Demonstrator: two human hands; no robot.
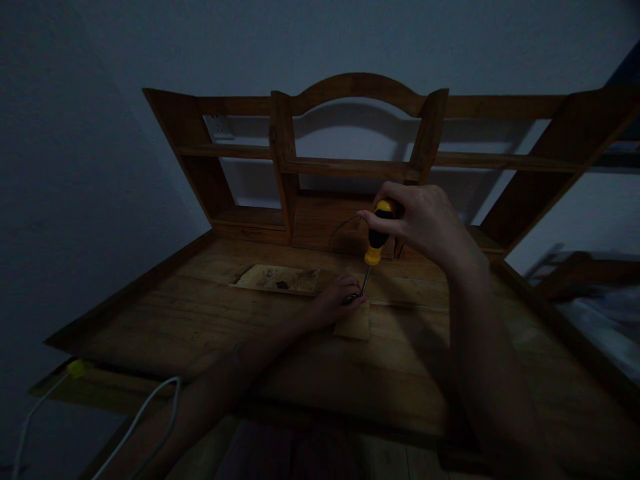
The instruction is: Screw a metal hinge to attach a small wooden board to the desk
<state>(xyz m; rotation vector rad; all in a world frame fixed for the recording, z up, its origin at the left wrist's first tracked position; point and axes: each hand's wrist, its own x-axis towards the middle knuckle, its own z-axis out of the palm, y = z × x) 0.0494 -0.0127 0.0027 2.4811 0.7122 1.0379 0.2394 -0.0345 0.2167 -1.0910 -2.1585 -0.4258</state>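
My right hand is closed round the yellow-and-black handle of a screwdriver, held nearly upright with its thin shaft pointing down. The tip meets a small pale wooden block lying on the wooden desk. My left hand rests on the block's upper edge, fingers pinched at the screwdriver tip on something too small to make out. A long pale board lies flat just behind the block.
A wooden hutch with shelves and an arched top stands at the desk's back against a grey wall. A white cable hangs off the front left edge. A thin dark wire curves behind the screwdriver. The room is dim.
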